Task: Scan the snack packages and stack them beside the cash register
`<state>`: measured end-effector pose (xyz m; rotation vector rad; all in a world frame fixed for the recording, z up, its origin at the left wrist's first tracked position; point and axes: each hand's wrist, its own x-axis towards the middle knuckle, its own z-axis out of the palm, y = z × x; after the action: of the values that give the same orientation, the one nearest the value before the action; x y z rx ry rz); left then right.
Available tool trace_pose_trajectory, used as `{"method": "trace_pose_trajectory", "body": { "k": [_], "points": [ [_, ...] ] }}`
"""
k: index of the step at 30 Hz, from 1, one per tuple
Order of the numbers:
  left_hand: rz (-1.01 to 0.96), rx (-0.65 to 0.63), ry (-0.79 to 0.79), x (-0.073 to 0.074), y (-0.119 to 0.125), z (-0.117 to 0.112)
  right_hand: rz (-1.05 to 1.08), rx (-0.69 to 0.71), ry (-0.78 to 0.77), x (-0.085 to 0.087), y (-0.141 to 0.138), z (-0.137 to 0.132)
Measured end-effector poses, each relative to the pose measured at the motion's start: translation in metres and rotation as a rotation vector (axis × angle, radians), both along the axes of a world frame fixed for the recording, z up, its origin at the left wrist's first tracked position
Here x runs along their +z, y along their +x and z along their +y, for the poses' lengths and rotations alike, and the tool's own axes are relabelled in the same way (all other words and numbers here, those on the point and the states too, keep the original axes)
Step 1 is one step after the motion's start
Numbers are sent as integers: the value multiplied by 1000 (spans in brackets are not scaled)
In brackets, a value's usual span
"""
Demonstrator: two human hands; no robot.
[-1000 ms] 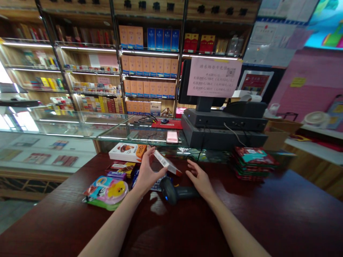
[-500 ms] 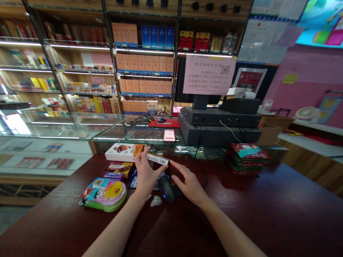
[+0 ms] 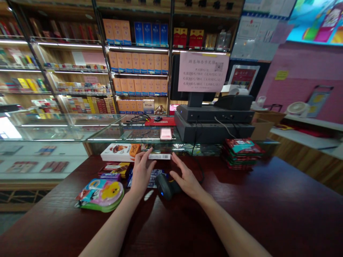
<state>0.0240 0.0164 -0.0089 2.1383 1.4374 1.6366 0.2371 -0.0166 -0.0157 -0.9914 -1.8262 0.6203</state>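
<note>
White barcoded carton sits edge-on between your hands. Your right hand is open, fingers apart, just beside it; your left hand meets its end, grip unclear. Square both against it, barcode level, beyond the black handheld scanner.

Retail shop, sales counter, glass display case, shelves of boxed goods, barcode scanner
</note>
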Motion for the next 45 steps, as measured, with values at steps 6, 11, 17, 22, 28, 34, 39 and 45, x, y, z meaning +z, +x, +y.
{"method": "trace_pose_trajectory", "body": {
  "k": [6, 11, 17, 22, 28, 34, 39, 45],
  "points": [
    [62, 10, 90, -6, -11, 7, -44, 17, 3, -2, 3, 2],
    [102, 27, 47, -5, -11, 5, -70, -12, 47, -3, 17, 7],
    [133, 56, 69, -6, -14, 4, -39, -147, -22, -2, 46, 11],
    [179, 47, 130, -6, -15, 6, -192, 37, -145, 13, 54, -4],
    [202, 65, 161, -8, -17, 7, -544, 145, -157, 22, 40, -21],
    [220, 54, 185, -11, -19, 11, -670, 118, -88, 12, 31, -20],
    [212, 60, 198, -10, -19, 10, -667, 116, -47, 6, 31, -17],
    [193, 57, 156, -10, -19, 9, -622, 106, 8, 10, 33, -18]
  ]
}}
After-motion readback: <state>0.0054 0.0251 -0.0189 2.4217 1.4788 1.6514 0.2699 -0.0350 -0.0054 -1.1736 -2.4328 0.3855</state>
